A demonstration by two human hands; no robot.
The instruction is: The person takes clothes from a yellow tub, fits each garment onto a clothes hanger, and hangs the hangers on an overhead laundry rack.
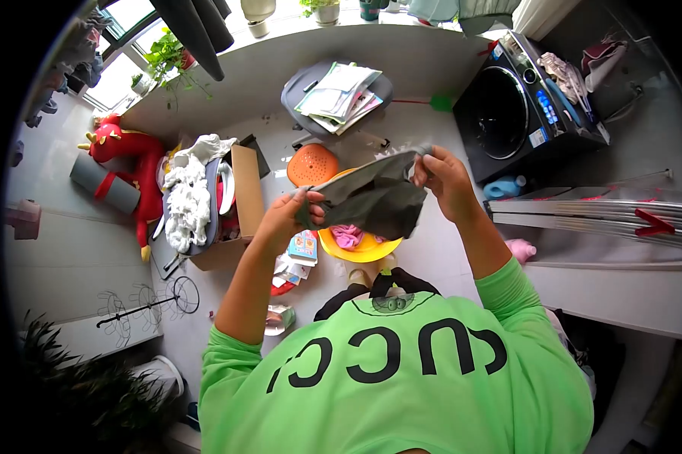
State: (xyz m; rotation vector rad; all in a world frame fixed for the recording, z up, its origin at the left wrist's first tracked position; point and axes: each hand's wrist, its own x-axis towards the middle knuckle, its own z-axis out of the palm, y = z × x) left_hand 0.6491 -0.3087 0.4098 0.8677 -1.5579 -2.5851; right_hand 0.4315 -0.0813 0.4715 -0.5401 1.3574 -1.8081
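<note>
A dark grey-green garment (379, 198) hangs stretched between my two hands; its exact kind does not show. My left hand (294, 210) pinches its left end. With the fingers of my right hand (441, 175) I grip the upper right corner, which sits higher than the left end. The loose cloth droops in folds toward the right. Below the garment stands a yellow basin (363, 251), partly covered by it, with pink cloth (347, 236) inside. An orange stool with small holes in its seat (312, 165) is just beyond my left hand.
A cardboard box (248, 189) stands left, beside heaped white cloth (193, 193) and a red plush toy (148, 166). Papers (339, 92) lie on a grey chair ahead. Right are a black washing machine (500, 113), a blue bottle (505, 188) and a folded metal rack (590, 216).
</note>
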